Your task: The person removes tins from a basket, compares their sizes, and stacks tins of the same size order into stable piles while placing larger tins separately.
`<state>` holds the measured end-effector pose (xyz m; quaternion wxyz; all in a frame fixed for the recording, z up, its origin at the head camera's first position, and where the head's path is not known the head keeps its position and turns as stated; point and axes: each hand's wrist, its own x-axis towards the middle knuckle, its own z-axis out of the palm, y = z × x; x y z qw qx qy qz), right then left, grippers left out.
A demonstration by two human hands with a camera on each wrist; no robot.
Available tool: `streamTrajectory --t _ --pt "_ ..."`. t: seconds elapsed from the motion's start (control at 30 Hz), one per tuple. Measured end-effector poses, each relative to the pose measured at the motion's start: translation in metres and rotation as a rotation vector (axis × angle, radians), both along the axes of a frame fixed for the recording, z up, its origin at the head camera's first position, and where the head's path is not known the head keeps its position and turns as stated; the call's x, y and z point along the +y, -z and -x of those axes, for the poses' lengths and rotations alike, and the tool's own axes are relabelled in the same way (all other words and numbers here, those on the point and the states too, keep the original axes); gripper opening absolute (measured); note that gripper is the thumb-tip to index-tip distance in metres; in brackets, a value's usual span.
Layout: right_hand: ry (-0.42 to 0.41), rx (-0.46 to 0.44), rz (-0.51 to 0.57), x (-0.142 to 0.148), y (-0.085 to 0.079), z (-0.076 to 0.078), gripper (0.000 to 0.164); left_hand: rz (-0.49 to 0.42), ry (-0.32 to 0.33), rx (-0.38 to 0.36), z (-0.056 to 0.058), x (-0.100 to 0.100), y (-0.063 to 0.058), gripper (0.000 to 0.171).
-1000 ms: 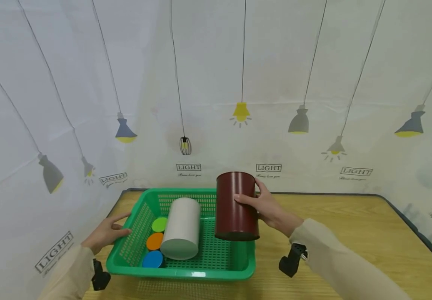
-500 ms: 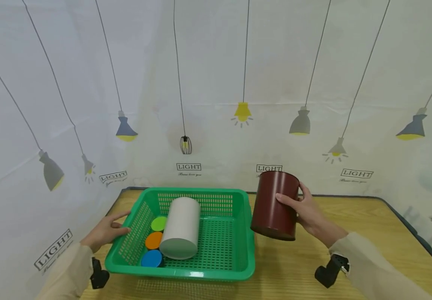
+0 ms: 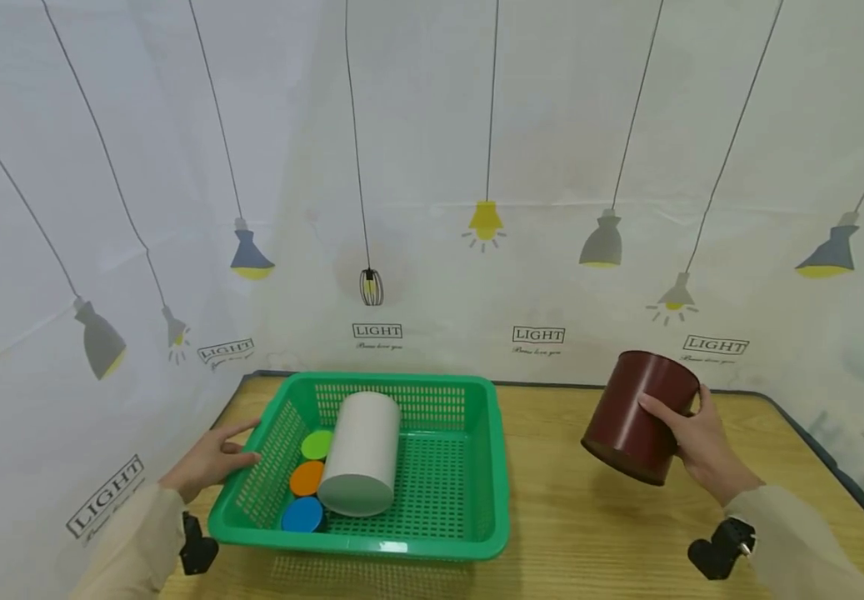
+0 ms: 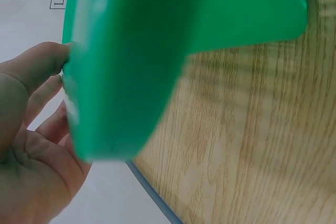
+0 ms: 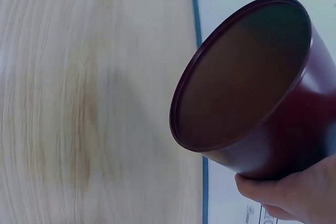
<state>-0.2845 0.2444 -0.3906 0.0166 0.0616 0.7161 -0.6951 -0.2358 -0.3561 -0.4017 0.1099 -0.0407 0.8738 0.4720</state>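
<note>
My right hand (image 3: pixel 701 442) grips a dark red cylindrical canister (image 3: pixel 641 417), thumb across its near side. Tilted, the canister is held above the table, right of a green plastic basket (image 3: pixel 495 467); its round, rimmed end face shows in the right wrist view (image 5: pixel 241 77). At the basket's left rim, my left hand (image 3: pixel 207 462) holds on with thumb and fingers, seen closer in the left wrist view (image 4: pixel 37 145). Inside the basket lies a white cylinder (image 3: pixel 362 454), beside a column of green (image 3: pixel 317 445), orange (image 3: pixel 307 477) and blue (image 3: pixel 302 515) round-topped pieces.
A wood-grain table (image 3: pixel 551 508) carries the basket, with a dark edge strip along its back. White sheeting (image 3: pixel 432 167) printed with hanging lamps stands behind and at both sides. A small black camera (image 3: pixel 720 550) is strapped to each wrist.
My right hand has carried the canister rightward, from over the basket's right side to above the table, and it now tilts more. The left hand and basket stay practically in place.
</note>
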Motion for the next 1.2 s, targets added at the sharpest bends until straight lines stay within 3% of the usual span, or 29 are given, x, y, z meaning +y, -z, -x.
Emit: streamTrajectory --t 0.27,0.53,0.73,0.83,1.0,1.1,1.2 --pt "0.102 0.06 -0.25 0.04 0.04 0.025 0.103 0.003 -0.028 -0.027 0.001 0.002 -0.003 0.067" --pt "0.164 0.084 -0.314 0.067 0.072 0.047 0.104 -0.004 -0.023 -0.007 -0.001 0.003 -0.003 0.066" --pt "0.256 0.153 -0.399 0.092 0.11 0.074 0.099 0.004 -0.018 0.003 -0.002 0.004 -0.003 0.066" --pt "0.298 0.141 -0.43 0.085 0.101 0.068 0.095 0.001 -0.018 0.001 -0.003 0.005 -0.002 0.066" --pt "0.302 0.143 -0.392 0.051 0.059 0.034 0.093 -0.009 -0.014 -0.001 -0.003 0.005 -0.003 0.066" --pt "0.311 0.186 -0.378 0.041 0.054 0.027 0.088 -0.013 -0.018 -0.006 -0.003 0.005 -0.004 0.067" --pt "0.316 0.227 -0.383 0.038 0.061 0.029 0.086 -0.013 -0.024 -0.016 -0.003 0.004 -0.003 0.068"
